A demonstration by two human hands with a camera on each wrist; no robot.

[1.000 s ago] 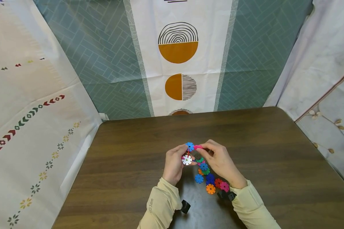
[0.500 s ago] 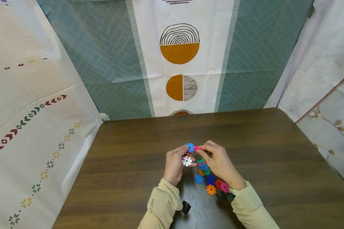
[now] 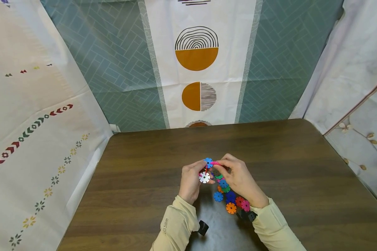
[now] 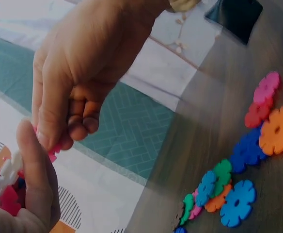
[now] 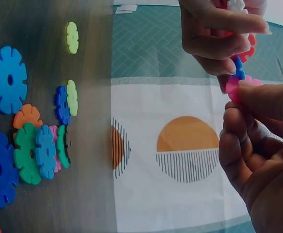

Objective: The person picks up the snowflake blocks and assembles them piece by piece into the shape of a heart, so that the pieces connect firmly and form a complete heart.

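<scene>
My left hand (image 3: 190, 179) holds a small cluster of notched plastic building discs. A white disc (image 3: 204, 177) faces up at its front, and a blue disc (image 3: 208, 162) stands at the top by the fingertips. Red shows between them, and in the left wrist view a pink disc (image 4: 5, 198) sits behind the white one. Thumb and finger of my right hand (image 3: 240, 177) pinch another pink disc (image 5: 234, 89), which meets the blue disc's edge. Whether its slot is fitted into the blue one I cannot tell. Fingers hide parts of the cluster.
Loose discs lie on the brown table (image 3: 138, 181) beneath the hands: light blue (image 3: 218, 196), orange (image 3: 231, 208), red (image 3: 239, 201), dark blue, green and pink. Yellow-green discs (image 5: 72, 37) show in the right wrist view. Patterned cloths hang behind the table and at both sides.
Both hands keep their grip and stay almost in place. The right hand and its pink disc have shifted very slightly left, toward the blue disc.
</scene>
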